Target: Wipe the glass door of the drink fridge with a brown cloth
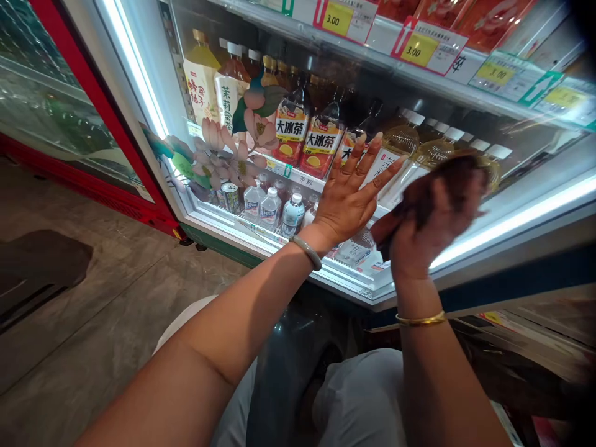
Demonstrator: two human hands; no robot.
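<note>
Flower-decorated glass (356, 84) between both hands (347, 202) (426, 239) and the shelved bottles (322, 146).

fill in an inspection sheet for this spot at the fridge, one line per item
surface: glass door, flower decal on its left part
job's things: dark cloth, blurred, at the glass
clutter: bottles and a can on shelves behind the glass
hands: left hand open, fingers spread at the glass, contact unclear; right hand holding the cloth
cables: nothing seen
surroundings: red-framed fridge at left, grey floor below
</note>
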